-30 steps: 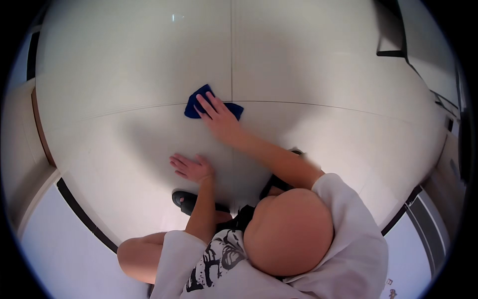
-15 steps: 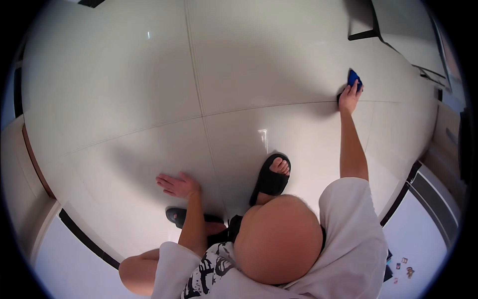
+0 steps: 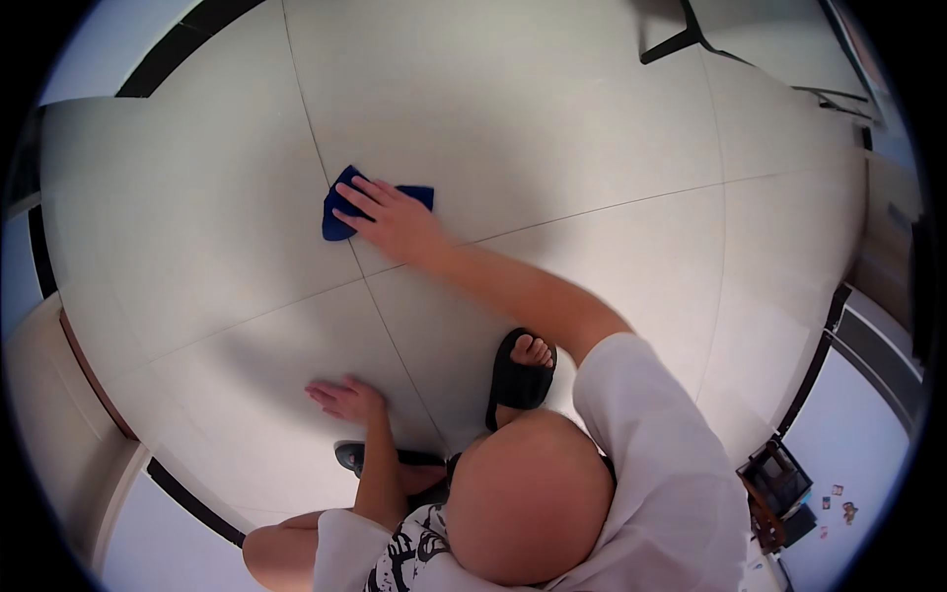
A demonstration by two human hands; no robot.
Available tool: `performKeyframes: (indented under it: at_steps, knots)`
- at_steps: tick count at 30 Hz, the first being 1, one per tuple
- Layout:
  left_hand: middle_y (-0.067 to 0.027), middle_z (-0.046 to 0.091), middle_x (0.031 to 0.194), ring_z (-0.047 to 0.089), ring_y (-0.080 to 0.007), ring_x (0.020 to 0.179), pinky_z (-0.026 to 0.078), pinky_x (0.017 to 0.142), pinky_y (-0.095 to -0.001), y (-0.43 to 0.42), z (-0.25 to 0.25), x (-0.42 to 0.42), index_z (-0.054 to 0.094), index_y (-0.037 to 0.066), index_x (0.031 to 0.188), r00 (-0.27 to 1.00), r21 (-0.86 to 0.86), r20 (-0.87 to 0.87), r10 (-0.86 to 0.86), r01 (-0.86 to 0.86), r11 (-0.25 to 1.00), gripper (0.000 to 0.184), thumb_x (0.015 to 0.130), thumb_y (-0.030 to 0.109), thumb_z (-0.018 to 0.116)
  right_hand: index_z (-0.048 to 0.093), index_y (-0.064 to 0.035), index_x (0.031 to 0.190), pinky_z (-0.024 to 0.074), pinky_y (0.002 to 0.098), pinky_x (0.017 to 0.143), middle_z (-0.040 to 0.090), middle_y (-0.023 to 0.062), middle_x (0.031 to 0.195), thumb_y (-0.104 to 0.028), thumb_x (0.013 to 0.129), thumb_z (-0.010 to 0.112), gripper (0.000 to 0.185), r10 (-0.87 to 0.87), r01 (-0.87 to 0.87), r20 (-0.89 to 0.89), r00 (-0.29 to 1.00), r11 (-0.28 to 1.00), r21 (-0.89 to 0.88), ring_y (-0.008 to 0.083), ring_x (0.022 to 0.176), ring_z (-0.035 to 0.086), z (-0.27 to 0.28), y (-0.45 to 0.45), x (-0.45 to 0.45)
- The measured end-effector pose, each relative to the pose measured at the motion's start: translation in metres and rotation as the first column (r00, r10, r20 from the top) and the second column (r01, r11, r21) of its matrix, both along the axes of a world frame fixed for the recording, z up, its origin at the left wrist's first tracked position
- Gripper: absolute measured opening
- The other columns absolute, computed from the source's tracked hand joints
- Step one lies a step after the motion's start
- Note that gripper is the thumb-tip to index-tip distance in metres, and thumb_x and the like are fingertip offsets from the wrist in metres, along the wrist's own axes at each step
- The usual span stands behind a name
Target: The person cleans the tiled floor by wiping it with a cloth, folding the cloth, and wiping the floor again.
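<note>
A dark blue cloth [image 3: 340, 219] lies spread on the tiled floor in the upper left middle of the head view. My right hand [image 3: 395, 219] presses it down from above and holds it against the tiles, fingers stretched over it. Part of the cloth is hidden beneath the palm. Lower down, my left hand [image 3: 345, 399] is empty, its fingers extended, near the floor beside my left foot; whether it touches the tiles I cannot tell.
Black slippers [image 3: 521, 380] are on my feet, below the cloth. Pale floor tiles [image 3: 552, 109] with thin joints stretch around me. A dark-legged piece of furniture [image 3: 671, 44] stands at the upper right. White walls with black skirting [image 3: 192, 498] border the floor.
My right hand has swept the blue cloth from the far right across to the left, over the tile joint. My left hand stays about where it was. The view has shifted slightly.
</note>
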State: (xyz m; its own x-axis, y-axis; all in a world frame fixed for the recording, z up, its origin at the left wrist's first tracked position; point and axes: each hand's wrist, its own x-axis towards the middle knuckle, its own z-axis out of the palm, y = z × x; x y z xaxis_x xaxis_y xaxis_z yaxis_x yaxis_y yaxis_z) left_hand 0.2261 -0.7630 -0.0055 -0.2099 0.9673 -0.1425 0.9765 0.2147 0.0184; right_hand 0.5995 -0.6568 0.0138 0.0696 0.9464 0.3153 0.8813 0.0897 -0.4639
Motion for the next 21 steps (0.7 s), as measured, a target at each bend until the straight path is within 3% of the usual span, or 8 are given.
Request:
performKeyframes:
  at_steps: [2,5,9,11,14,19,20,21]
  knots:
    - [-0.0214,0.014,0.177,0.014,-0.0365,0.164,0.01,0.13,-0.0588,0.009,0.0,0.015,0.015,-0.001,0.169,0.989,0.072,0.062,-0.134,0.13,0.989,0.088,0.107,0.056,0.041,0.065,-0.0127,0.14,0.0421,0.0475,0.121,0.051,0.0135,0.159,-0.011,0.096,0.06,0.044,0.052,-0.044,0.148,0.988,0.997,-0.059,0.0354,0.147,0.047,0.003,-0.001,0.047]
    - [-0.0212,0.013,0.177,0.012,-0.0355,0.165,0.007,0.13,-0.0591,0.019,0.002,0.049,0.013,-0.001,0.169,0.941,0.111,0.115,-0.317,0.305,0.946,0.085,0.108,0.052,0.04,0.062,-0.0045,0.141,0.0376,0.0501,0.122,0.051,0.0195,0.156,-0.017,0.101,0.054,0.043,-0.272,0.281,0.169,0.947,0.959,-0.031,0.0378,0.147,0.045,-0.023,-0.019,0.169]
    - [-0.0203,0.014,0.177,0.012,-0.0355,0.165,0.003,0.13,-0.0591,0.044,0.011,0.116,0.013,0.0,0.169,0.846,0.202,0.216,-0.488,0.45,0.87,0.083,0.109,0.048,0.042,0.059,-0.0079,0.149,0.0335,0.0541,0.124,0.047,0.0253,0.158,-0.022,0.106,0.052,0.046,-0.819,0.811,0.169,0.549,0.57,0.128,0.0424,0.148,0.042,-0.038,-0.098,0.331]
    - [-0.02,0.014,0.177,0.011,-0.0349,0.165,0.002,0.13,-0.0586,0.063,0.009,0.145,0.013,0.001,0.17,0.856,0.244,0.25,-0.452,0.396,0.885,0.082,0.109,0.046,0.043,0.06,-0.0063,0.148,0.0342,0.0545,0.123,0.047,0.0256,0.158,-0.022,0.105,0.053,0.046,-0.79,0.832,0.414,0.451,0.541,0.125,0.0466,0.147,0.043,-0.031,-0.142,0.37]
    - [-0.0192,0.014,0.178,0.01,-0.0339,0.165,0.002,0.13,-0.0579,0.087,0.006,0.163,0.013,0.002,0.17,0.903,0.223,0.233,-0.361,0.312,0.924,0.081,0.108,0.044,0.045,0.06,-0.0055,0.148,0.0349,0.0554,0.123,0.049,0.0254,0.157,-0.021,0.104,0.055,0.047,-0.88,0.884,0.24,0.41,0.449,0.135,0.0506,0.146,0.042,-0.039,-0.125,0.349]
    - [-0.0171,0.014,0.178,0.011,-0.0325,0.165,0.003,0.131,-0.0569,0.094,0.004,0.171,0.014,0.003,0.17,0.938,0.142,0.155,-0.309,0.288,0.947,0.081,0.108,0.044,0.046,0.059,-0.0033,0.146,0.0439,0.0542,0.116,0.055,0.0301,0.148,-0.015,0.101,0.056,0.047,-0.711,0.662,0.244,0.659,0.703,0.261,0.0518,0.133,0.055,-0.042,-0.013,0.245]
    - [-0.0168,0.015,0.178,0.011,-0.0327,0.165,0.003,0.131,-0.0568,0.095,0.003,0.174,0.014,0.003,0.17,0.943,0.141,0.145,-0.298,0.279,0.95,0.082,0.108,0.044,0.046,0.058,-0.0048,0.148,0.0402,0.0542,0.119,0.053,0.0285,0.152,-0.017,0.101,0.057,0.048,-0.679,0.668,0.03,0.734,0.728,0.152,0.0499,0.14,0.05,-0.041,0.022,0.204]
    - [-0.0164,0.015,0.178,0.011,-0.0328,0.165,0.003,0.131,-0.0567,0.096,0.003,0.174,0.015,0.003,0.17,0.948,0.14,0.135,-0.287,0.268,0.953,0.082,0.107,0.045,0.046,0.058,-0.0081,0.149,0.0372,0.0538,0.122,0.051,0.0257,0.156,-0.016,0.1,0.057,0.05,-0.559,0.552,0.105,0.822,0.829,0.093,0.0474,0.144,0.047,-0.035,0.042,0.163]
